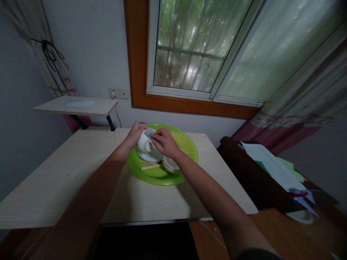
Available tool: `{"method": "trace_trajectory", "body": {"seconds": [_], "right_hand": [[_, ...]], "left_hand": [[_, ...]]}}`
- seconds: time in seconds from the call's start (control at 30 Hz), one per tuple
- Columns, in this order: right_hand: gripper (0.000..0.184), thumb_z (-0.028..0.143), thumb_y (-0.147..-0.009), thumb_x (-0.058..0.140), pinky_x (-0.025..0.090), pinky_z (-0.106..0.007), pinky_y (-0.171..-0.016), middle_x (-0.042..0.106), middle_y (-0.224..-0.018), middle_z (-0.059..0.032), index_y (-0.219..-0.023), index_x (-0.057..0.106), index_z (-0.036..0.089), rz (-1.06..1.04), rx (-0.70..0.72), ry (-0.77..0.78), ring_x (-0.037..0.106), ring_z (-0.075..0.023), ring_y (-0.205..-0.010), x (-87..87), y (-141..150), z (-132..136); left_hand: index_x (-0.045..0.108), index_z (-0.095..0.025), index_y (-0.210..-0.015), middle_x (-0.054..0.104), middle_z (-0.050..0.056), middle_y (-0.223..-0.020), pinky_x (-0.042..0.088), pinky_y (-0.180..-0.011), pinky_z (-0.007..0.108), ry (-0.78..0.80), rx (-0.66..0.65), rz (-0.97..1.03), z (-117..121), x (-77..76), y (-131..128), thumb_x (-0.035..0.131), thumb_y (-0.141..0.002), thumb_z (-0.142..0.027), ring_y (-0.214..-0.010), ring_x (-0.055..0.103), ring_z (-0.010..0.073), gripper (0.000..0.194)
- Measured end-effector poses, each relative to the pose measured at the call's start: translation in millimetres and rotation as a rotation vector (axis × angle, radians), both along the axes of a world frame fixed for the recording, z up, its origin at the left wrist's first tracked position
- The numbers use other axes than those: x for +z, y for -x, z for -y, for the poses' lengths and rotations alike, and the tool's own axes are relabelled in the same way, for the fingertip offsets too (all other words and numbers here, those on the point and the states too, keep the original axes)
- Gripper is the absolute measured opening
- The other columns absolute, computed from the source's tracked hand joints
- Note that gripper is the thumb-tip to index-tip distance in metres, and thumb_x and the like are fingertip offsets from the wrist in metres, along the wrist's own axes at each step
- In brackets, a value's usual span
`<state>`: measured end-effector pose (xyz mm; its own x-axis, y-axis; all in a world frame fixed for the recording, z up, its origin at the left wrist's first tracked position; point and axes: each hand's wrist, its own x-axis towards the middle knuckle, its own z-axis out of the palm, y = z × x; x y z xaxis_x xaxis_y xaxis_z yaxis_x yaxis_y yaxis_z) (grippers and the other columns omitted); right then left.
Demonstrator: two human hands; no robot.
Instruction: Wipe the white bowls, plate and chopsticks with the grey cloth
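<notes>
My left hand (132, 135) is closed around the side of a white cup (143, 143) with a pink mark near its top; it is tilted above the tray. Against the cup, the fingers of my right hand (165, 141) are pinched together at a small grey patch (149, 133), whose kind I cannot make out. Below the cup lies a white dish (150, 156). Partly under my right wrist sits a stack of white dishes (170, 165). Pale chopsticks (148, 167) lie in front, all on a round bright green tray (187, 142).
The tray rests on a light wooden table (151, 206). A small raised shelf (78, 104) stands at the table's back left. Behind are wall sockets (118, 93) and a window (200, 50). To the right, papers (267, 162) lie on a dark brown piece of furniture (235, 169).
</notes>
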<state>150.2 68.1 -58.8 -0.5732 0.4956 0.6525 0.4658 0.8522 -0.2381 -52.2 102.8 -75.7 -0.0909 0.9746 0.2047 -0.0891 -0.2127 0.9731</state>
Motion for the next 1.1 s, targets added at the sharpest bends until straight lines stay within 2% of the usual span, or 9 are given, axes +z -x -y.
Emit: {"method": "trace_trajectory", "body": {"seconds": [0.1, 0.3, 0.47, 0.63, 0.77, 0.87, 1.1], "right_hand": [[0.035, 0.036, -0.098, 0.054, 0.042, -0.047, -0.099, 0.057, -0.115, -0.0109, -0.129, 0.067, 0.026, 0.021, -0.008, 0.026, 0.049, -0.0269, -0.11, 1.1, 1, 2], [0.029, 0.035, -0.1, 0.051, 0.042, -0.043, -0.105, 0.057, -0.117, -0.0105, -0.12, 0.068, 0.025, -0.09, -0.076, 0.084, 0.051, -0.025, -0.115, 0.5, -1, -4], [0.025, 0.039, -0.096, 0.057, 0.047, -0.04, -0.099, 0.056, -0.115, -0.009, -0.113, 0.065, 0.023, -0.242, -0.077, 0.227, 0.054, -0.0228, -0.111, -6.0, -6, -14], [0.042, 0.049, -0.084, 0.069, 0.048, -0.038, -0.094, 0.054, -0.119, -0.0083, -0.112, 0.054, 0.021, -0.302, -0.086, 0.415, 0.054, -0.0217, -0.109, -17.8, -7, -19], [0.055, 0.05, -0.079, 0.074, 0.048, -0.038, -0.091, 0.056, -0.114, -0.006, -0.116, 0.044, 0.022, -0.286, -0.122, 0.554, 0.056, -0.0209, -0.1, -19.8, -6, -17], [0.056, 0.05, -0.077, 0.074, 0.048, -0.038, -0.089, 0.055, -0.111, -0.0046, -0.113, 0.041, 0.023, -0.303, -0.121, 0.6, 0.056, -0.0204, -0.096, -17.4, -6, -17], [0.055, 0.052, -0.075, 0.075, 0.048, -0.036, -0.094, 0.054, -0.114, -0.0042, -0.111, 0.041, 0.025, -0.453, -0.069, 0.675, 0.055, -0.0196, -0.104, -6.8, -7, -16]], "left_hand": [[0.051, -0.023, -0.116, 0.063, 0.001, -0.079, 0.042, -0.051, 0.023, -0.008, 0.004, 0.004, -1, 0.0, 1, 0.062, -0.082, -0.035, -0.056, 0.056, 0.0134, 0.037], [0.051, -0.023, -0.116, 0.063, 0.001, -0.078, 0.041, -0.05, 0.023, -0.009, 0.051, 0.014, 0, 1.1, 1, 0.059, -0.085, -0.037, -0.057, 0.056, 0.0138, 0.035], [0.05, -0.022, -0.112, 0.067, 0.003, -0.086, 0.046, -0.055, 0.024, -0.041, 0.06, 0.135, -1, 3.0, 3, 0.06, -0.084, -0.035, -0.065, 0.062, 0.0153, 0.033], [0.05, -0.022, -0.109, 0.066, 0.002, -0.085, 0.046, -0.056, 0.023, -0.057, 0.084, 0.18, -1, 6.2, 5, 0.061, -0.082, -0.034, -0.067, 0.062, 0.0146, 0.032], [0.052, -0.022, -0.108, 0.065, 0.002, -0.085, 0.044, -0.056, 0.023, -0.068, 0.082, 0.191, 0, 6.5, 6, 0.062, -0.082, -0.036, -0.068, 0.061, 0.0146, 0.032], [0.052, -0.022, -0.109, 0.064, 0.002, -0.085, 0.045, -0.057, 0.024, -0.061, 0.073, 0.184, 2, 8.2, 5, 0.061, -0.082, -0.037, -0.069, 0.061, 0.0148, 0.032], [0.053, -0.022, -0.103, 0.065, 0.002, -0.09, 0.047, -0.061, 0.024, -0.083, 0.046, 0.226, 7, 15.3, -1, 0.06, -0.084, -0.036, -0.074, 0.061, 0.0148, 0.025]]}}
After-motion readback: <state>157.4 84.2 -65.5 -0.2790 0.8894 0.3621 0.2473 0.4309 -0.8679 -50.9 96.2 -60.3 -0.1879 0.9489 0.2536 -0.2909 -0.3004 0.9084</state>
